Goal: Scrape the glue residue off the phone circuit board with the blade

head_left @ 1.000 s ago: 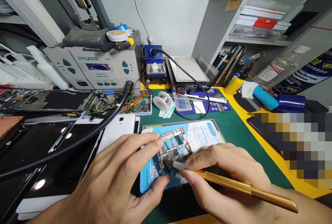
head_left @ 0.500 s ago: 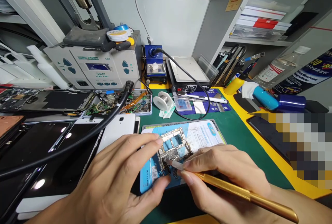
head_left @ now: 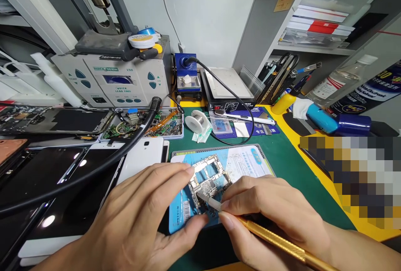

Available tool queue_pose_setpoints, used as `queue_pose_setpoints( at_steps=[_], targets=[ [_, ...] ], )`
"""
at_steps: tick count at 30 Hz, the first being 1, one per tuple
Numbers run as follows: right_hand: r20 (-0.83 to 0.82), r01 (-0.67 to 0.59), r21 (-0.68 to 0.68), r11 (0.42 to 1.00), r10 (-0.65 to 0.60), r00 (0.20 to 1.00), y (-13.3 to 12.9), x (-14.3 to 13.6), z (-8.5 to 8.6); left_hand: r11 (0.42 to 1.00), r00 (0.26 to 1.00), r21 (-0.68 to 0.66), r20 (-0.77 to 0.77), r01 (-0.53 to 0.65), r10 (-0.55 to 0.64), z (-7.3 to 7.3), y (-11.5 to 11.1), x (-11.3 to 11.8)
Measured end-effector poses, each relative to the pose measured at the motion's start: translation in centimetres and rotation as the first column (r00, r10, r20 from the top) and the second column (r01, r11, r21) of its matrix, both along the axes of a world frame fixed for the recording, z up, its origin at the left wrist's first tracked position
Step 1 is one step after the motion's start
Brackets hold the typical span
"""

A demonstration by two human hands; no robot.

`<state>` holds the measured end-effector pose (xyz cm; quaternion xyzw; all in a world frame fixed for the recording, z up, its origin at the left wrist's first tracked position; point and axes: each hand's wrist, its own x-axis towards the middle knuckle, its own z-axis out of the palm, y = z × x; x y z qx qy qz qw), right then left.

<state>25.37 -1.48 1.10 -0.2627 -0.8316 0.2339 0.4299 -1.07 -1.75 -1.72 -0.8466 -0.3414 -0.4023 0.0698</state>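
My left hand steadies a small phone circuit board by its left and near edges, fingertips on one side and thumb on the other. The board has a frame-like outline with square openings and rests over a blue and white package. In my right hand, a craft knife with a gold knurled handle is pinched close to its blade. Its blade tip meets the lower left part of the board, near a chip. My fingertips hide some of the board's edges.
Behind the board are a solder spool, a blue soldering iron stand and a hot-plate unit. A hot-air station stands at the left, its black hose crossing several phones. Bottles are at the right.
The knife handle has swung down toward me and its blade has turned slightly on the board. My right hand has shifted a little with it; my left hand stays nearly still.
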Motion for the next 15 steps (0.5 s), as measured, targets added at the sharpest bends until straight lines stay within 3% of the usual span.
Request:
queue_pose_setpoints(
  at_steps=[15],
  targets=[
    [0.016,-0.035,-0.003,0.999,0.035,0.999,-0.15,0.26,0.07,1.000,1.000,-0.001,-0.003,0.029,-0.029,0.08,-0.02,-0.23]
  ],
)
